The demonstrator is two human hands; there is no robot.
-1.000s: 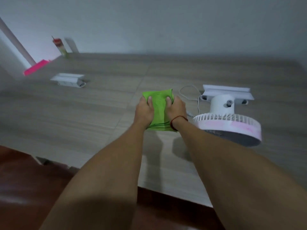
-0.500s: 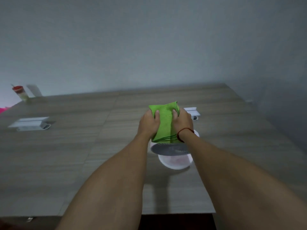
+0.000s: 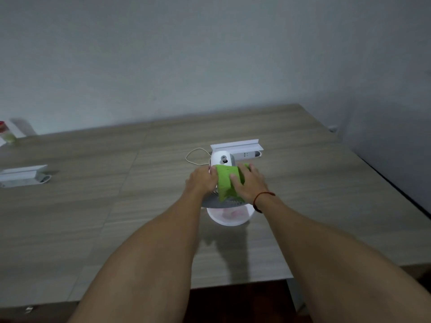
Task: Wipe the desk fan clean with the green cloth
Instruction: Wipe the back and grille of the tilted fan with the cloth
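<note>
**Cloth pressed onto the fan head, wiping under way**

Fingers of both hands pin the green cloth against the top of the desk fan. The right hand lies flat over the cloth's right half, fingers spread and pressing down; the left hand curls around the cloth's left edge, thumb on the fabric, and seems to grip the fan's rim beneath it. The fan stands near the middle of the table, its grille tilted upward under the cloth, its white motor housing just beyond the fingertips and its round base showing below.

Judging by the contact, the wiping step is in hand, with only the upper grille covered so far. The next move likely calls for sliding the cloth around the rim while one hand steadies the light fan against tipping.

Behind the fan sits a white power strip with a looped cord; a second strip lies well apart to the left. The wood-grain table meets a plain grey wall.
</note>
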